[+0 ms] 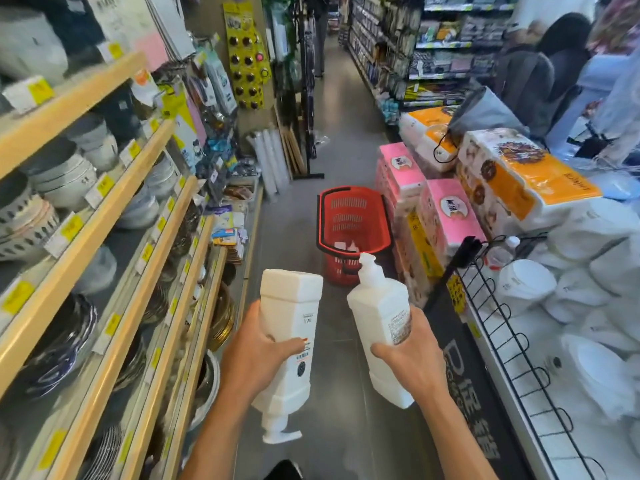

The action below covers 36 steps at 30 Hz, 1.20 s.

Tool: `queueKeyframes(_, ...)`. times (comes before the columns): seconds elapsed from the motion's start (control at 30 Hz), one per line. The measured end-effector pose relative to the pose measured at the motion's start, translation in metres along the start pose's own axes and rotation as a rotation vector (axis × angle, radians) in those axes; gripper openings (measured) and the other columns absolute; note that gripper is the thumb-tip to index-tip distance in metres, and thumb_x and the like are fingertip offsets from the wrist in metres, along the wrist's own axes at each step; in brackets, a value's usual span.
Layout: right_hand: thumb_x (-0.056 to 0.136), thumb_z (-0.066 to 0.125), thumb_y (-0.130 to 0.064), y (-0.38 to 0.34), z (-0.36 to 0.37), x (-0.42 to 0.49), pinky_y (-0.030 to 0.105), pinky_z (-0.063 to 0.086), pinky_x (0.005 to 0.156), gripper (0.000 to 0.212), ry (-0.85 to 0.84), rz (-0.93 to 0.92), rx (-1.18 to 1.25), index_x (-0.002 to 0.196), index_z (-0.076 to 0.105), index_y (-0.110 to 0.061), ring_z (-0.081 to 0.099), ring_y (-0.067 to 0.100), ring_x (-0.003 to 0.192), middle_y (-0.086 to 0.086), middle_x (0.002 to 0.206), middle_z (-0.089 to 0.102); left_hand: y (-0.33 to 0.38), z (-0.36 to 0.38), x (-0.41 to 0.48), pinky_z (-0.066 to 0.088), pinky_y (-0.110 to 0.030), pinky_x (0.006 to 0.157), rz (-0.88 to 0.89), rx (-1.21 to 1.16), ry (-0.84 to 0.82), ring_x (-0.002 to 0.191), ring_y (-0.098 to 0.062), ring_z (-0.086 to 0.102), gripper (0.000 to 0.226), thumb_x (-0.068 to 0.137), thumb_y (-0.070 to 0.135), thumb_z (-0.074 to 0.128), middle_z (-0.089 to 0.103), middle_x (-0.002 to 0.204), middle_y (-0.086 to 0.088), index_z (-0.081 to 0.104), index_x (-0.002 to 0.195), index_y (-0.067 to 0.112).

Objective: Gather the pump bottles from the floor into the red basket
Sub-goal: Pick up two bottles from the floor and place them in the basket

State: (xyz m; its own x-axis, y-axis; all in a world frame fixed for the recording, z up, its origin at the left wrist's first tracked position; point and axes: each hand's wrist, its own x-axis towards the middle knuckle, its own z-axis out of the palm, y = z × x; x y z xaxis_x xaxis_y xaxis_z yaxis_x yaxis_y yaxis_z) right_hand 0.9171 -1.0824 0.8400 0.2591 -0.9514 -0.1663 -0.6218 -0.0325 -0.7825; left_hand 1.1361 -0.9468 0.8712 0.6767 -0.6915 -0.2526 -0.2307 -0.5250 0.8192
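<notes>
Left hand [258,355] grasps 1 bottle [291,327], pump end down. Right hand [412,358] grasps 1 bottle [381,327], pump up. Both held above the floor, short of the basket [353,233]. Basket already holds white items, likely bottles. Left: deposit these 2.

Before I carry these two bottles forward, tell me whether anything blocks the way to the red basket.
Nothing visible does. Bare floor lies between the bottles and the red basket; the tissue packs stand to its right, off the path.
</notes>
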Motion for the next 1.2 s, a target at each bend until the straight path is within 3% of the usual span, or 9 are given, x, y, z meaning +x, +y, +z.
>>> queueKeyframes(0.43,0.061,0.084,-0.040,-0.086,0.063,0.139,0.039,0.051,0.081,0.081,0.017,0.041,-0.020,0.125,0.036,-0.044,0.057,0.011,0.099,-0.023,0.107,0.053,0.024,-0.023,0.193,0.056,-0.047,0.083,0.018,-0.045,-0.059,0.091,-0.016,0.066,0.083,0.042,0.050,0.078,0.066,0.103,0.013,0.046,0.117,0.037)
queueKeyframes(0.53,0.061,0.084,-0.041,-0.102,0.066,0.167,0.041,0.052,0.083,0.078,0.044,0.041,-0.006,0.118,0.031,-0.051,0.058,0.009,0.098,-0.026,0.106,0.053,0.039,-0.024,0.225,0.056,-0.048,0.083,0.044,-0.038,-0.051,0.092,-0.016,0.066,0.081,0.043,0.049,0.079,0.065,0.103,0.014,0.047,0.116,0.037)
queueKeyframes(0.83,0.062,0.085,-0.036,-0.096,0.066,0.267,0.039,0.049,0.082,0.077,0.023,0.163,0.035,0.118,0.034,-0.046,0.057,0.012,0.099,-0.027,0.103,0.052,0.084,0.011,0.323,0.055,-0.042,0.083,0.043,0.052,-0.098,0.093,-0.016,0.066,0.081,0.044,0.047,0.077,0.068,0.106,0.012,0.049,0.119,0.037)
queueKeyframes(1.03,0.058,0.084,-0.042,-0.095,0.058,0.340,0.046,0.054,0.086,0.074,0.028,0.212,0.084,0.116,0.038,-0.042,0.058,0.008,0.096,-0.026,0.103,0.053,0.125,0.036,0.386,0.055,-0.045,0.085,0.065,0.121,-0.166,0.095,-0.013,0.066,0.082,0.045,0.050,0.078,0.068,0.107,0.015,0.047,0.120,0.043)
queueKeyframes(1.2,0.058,0.084,-0.042,-0.102,0.052,0.401,0.045,0.054,0.084,0.077,0.028,0.207,0.074,0.116,0.034,-0.045,0.058,0.010,0.098,-0.024,0.105,0.054,0.153,0.054,0.430,0.055,-0.045,0.084,0.072,0.123,-0.126,0.095,-0.014,0.066,0.082,0.046,0.052,0.078,0.066,0.107,0.018,0.045,0.120,0.045)
